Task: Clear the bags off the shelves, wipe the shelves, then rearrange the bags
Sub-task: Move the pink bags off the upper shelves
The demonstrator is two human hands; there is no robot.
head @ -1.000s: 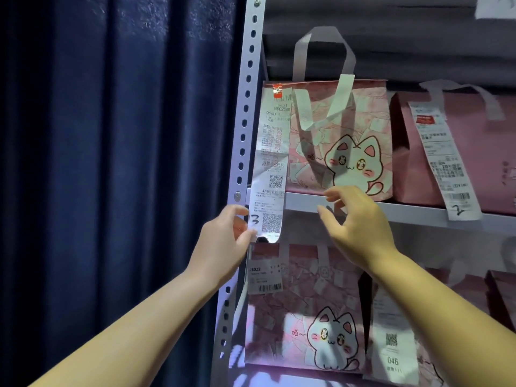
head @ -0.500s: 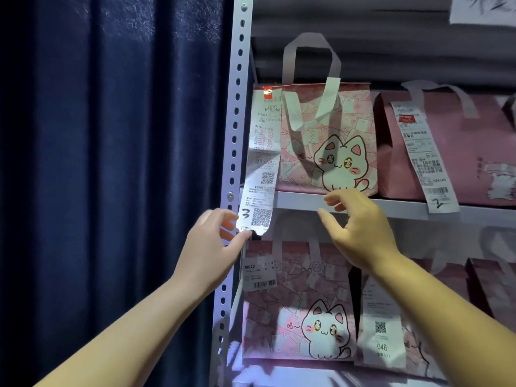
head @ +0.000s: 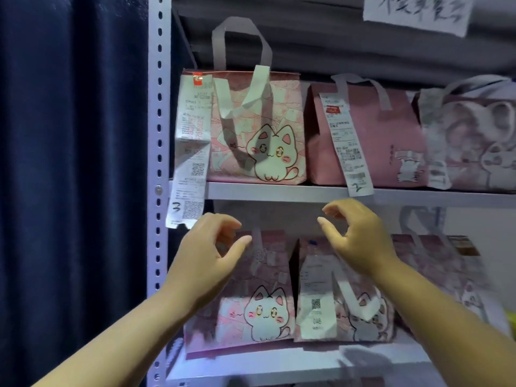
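Observation:
A pink cat-print bag stands at the left end of the upper shelf, with a long receipt marked 3 hanging from it past the shelf edge. A plain pink bag with a receipt marked 2 stands to its right, and a third bag beyond that. On the lower shelf stand a cat bag and a second bag with a receipt marked 046. My left hand and right hand hover below the upper shelf, fingers loosely curled, holding nothing.
A perforated metal upright frames the shelves on the left, with a dark blue curtain beside it. A handwritten paper sign hangs at the top right. More pink bags fill the right of the lower shelf.
My left hand has let go of the receipt marked 3 and moved right. My right hand has dropped from the upper shelf edge. The view has shifted right and closer.

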